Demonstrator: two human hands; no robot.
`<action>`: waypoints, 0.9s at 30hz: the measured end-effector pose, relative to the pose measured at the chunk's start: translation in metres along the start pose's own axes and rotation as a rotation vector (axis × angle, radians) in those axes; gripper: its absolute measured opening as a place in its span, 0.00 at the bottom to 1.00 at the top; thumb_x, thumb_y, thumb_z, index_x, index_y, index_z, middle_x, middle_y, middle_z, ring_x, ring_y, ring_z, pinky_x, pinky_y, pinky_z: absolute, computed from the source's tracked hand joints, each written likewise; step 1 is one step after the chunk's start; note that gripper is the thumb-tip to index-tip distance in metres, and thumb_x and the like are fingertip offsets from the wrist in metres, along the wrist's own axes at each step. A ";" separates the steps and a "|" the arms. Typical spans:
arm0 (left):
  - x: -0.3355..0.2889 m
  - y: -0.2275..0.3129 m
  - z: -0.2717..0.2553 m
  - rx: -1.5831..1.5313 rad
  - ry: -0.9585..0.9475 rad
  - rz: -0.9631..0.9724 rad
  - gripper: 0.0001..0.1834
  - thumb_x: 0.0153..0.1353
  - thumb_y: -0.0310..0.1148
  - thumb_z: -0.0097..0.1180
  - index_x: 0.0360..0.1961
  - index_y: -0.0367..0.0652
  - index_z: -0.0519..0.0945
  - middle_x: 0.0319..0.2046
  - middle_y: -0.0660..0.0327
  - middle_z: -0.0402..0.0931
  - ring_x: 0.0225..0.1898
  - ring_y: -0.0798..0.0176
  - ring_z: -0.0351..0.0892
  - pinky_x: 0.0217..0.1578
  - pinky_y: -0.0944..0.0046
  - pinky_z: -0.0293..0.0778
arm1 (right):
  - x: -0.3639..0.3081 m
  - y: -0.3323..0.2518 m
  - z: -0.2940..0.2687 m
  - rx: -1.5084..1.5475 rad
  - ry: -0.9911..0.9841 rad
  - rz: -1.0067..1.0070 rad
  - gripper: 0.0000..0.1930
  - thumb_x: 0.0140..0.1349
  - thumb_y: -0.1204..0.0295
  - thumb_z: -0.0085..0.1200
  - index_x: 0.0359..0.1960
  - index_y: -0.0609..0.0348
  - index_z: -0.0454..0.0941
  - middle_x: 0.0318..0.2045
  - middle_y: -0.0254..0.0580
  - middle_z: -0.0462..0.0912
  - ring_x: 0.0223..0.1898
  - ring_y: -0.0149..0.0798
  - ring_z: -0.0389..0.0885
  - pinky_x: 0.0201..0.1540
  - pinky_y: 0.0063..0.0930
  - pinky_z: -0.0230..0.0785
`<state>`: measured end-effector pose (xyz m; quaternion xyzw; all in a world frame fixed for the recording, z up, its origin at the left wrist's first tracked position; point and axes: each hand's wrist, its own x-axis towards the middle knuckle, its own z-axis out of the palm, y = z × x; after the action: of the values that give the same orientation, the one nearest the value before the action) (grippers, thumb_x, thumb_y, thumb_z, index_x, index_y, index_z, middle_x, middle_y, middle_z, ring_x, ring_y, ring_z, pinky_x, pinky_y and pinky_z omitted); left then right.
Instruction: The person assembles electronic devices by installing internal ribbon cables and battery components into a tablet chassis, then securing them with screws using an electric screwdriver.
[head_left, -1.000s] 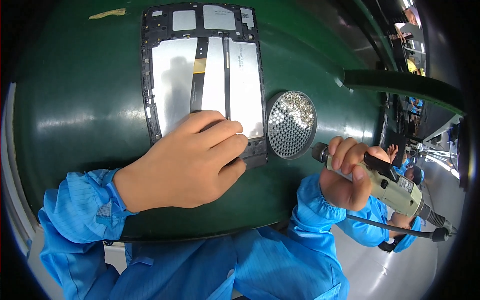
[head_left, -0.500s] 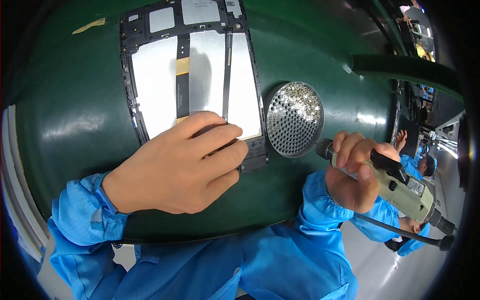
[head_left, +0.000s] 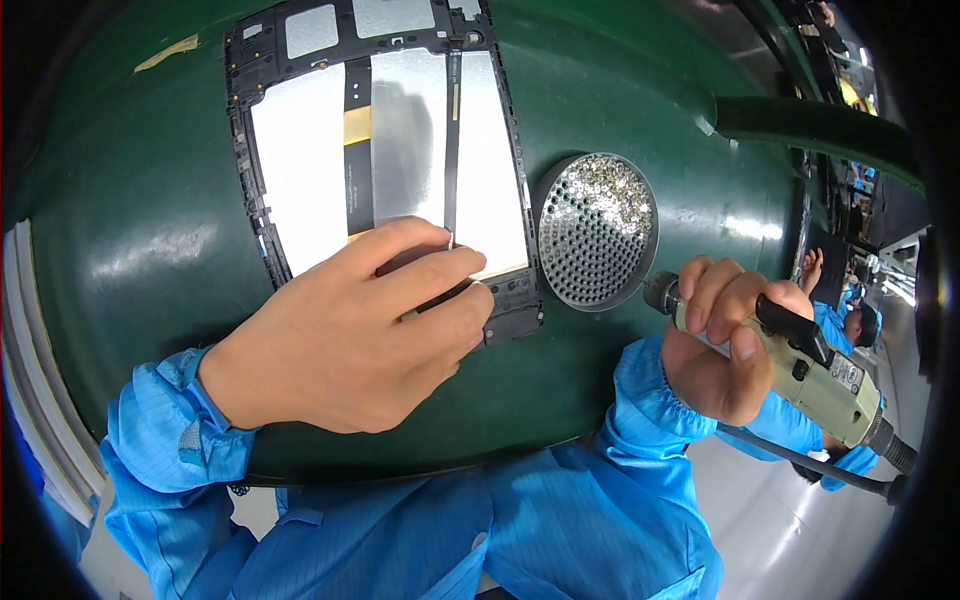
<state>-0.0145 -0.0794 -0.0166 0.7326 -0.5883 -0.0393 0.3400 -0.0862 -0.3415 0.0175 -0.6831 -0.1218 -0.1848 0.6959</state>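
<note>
A tablet's inner frame [head_left: 515, 320], black with silvery-white panels and dark ribbon cables, lies on the green work mat. My left hand [head_left: 350, 325] rests palm down over its lower edge, fingers bent and apart, fingertips on the panel by the right-hand cable. What lies beneath that palm is hidden. My right hand [head_left: 722, 335] is wrapped round a pale green electric screwdriver [head_left: 835, 405] with a black lever. The bit end points left, close to the lower right rim of a round grey screw tray [head_left: 590, 265]. Small silvery screws [head_left: 610, 190] are heaped on the tray's far part, above its rows of holes.
A strip of yellowish tape [head_left: 167, 52] sits on the mat [head_left: 140, 180] at the far left. A thick dark green tube [head_left: 800, 120] crosses at the right. The screwdriver's cable [head_left: 800, 460] trails below it. Other people in blue workwear [head_left: 835, 325] are beyond the right edge.
The view has shifted slightly, so the frame appears a little higher and the tray farther right. Both hands keep the same hold; the screwdriver's tip stays near the tray rim.
</note>
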 end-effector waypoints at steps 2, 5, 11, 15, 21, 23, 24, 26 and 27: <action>0.000 -0.002 -0.002 -0.029 -0.005 -0.017 0.13 0.43 0.28 0.63 0.32 0.38 0.79 0.38 0.54 0.74 0.50 0.50 0.73 0.51 0.47 0.69 | 0.000 0.001 0.000 -0.007 0.008 0.004 0.21 0.54 0.70 0.46 0.52 0.59 0.67 0.20 0.34 0.65 0.22 0.32 0.65 0.32 0.36 0.58; 0.002 -0.002 -0.010 -0.072 -0.048 -0.014 0.16 0.40 0.30 0.66 0.33 0.37 0.79 0.38 0.54 0.74 0.51 0.49 0.72 0.52 0.46 0.69 | 0.001 0.001 0.001 0.027 0.087 -0.021 0.22 0.53 0.74 0.49 0.52 0.60 0.66 0.19 0.40 0.69 0.20 0.36 0.68 0.30 0.37 0.61; -0.002 0.017 -0.010 0.235 -0.053 -0.044 0.21 0.41 0.36 0.65 0.36 0.37 0.79 0.45 0.51 0.71 0.55 0.41 0.69 0.56 0.39 0.64 | 0.000 -0.006 -0.007 -0.016 0.237 -0.096 0.21 0.52 0.75 0.50 0.50 0.60 0.67 0.18 0.39 0.68 0.20 0.36 0.68 0.31 0.37 0.62; -0.008 0.022 -0.007 0.410 -0.022 -0.146 0.23 0.43 0.35 0.64 0.42 0.39 0.78 0.46 0.50 0.71 0.55 0.41 0.68 0.56 0.40 0.63 | -0.004 0.002 -0.021 -0.043 0.390 -0.090 0.20 0.52 0.76 0.50 0.48 0.62 0.67 0.18 0.40 0.69 0.20 0.35 0.68 0.31 0.35 0.64; 0.022 -0.066 -0.046 0.847 0.057 -0.322 0.15 0.53 0.27 0.55 0.44 0.38 0.79 0.50 0.51 0.75 0.53 0.48 0.73 0.55 0.49 0.66 | -0.003 0.006 -0.020 -0.068 0.485 -0.082 0.16 0.52 0.81 0.50 0.44 0.67 0.68 0.21 0.41 0.72 0.21 0.34 0.70 0.30 0.34 0.67; 0.040 -0.104 -0.070 0.702 0.068 -0.428 0.13 0.53 0.25 0.54 0.41 0.33 0.78 0.46 0.50 0.76 0.47 0.47 0.75 0.49 0.54 0.70 | -0.003 0.009 -0.019 -0.110 0.508 -0.060 0.16 0.52 0.80 0.49 0.44 0.66 0.69 0.22 0.41 0.72 0.22 0.34 0.69 0.31 0.35 0.66; 0.041 -0.120 -0.077 0.679 0.110 -0.410 0.15 0.52 0.23 0.54 0.43 0.32 0.76 0.46 0.50 0.75 0.46 0.47 0.74 0.49 0.56 0.70 | -0.002 0.009 -0.017 -0.151 0.529 -0.025 0.15 0.53 0.78 0.49 0.44 0.66 0.69 0.22 0.41 0.71 0.22 0.35 0.68 0.33 0.36 0.64; 0.048 -0.142 -0.077 0.865 0.120 -0.435 0.19 0.51 0.25 0.57 0.46 0.31 0.74 0.48 0.48 0.73 0.49 0.46 0.73 0.51 0.54 0.69 | 0.001 0.010 -0.014 -0.153 0.555 -0.013 0.15 0.52 0.80 0.48 0.44 0.67 0.69 0.22 0.41 0.72 0.21 0.34 0.68 0.32 0.35 0.65; 0.053 -0.137 -0.070 0.888 0.183 -0.318 0.19 0.49 0.26 0.57 0.44 0.32 0.74 0.46 0.48 0.73 0.47 0.47 0.73 0.49 0.54 0.70 | 0.000 0.012 -0.016 -0.162 0.544 -0.019 0.15 0.52 0.80 0.48 0.44 0.67 0.69 0.21 0.40 0.72 0.21 0.34 0.69 0.31 0.35 0.65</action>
<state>0.1479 -0.0841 -0.0194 0.8883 -0.3966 0.2289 0.0344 -0.0822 -0.3579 0.0064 -0.6608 0.0782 -0.3768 0.6444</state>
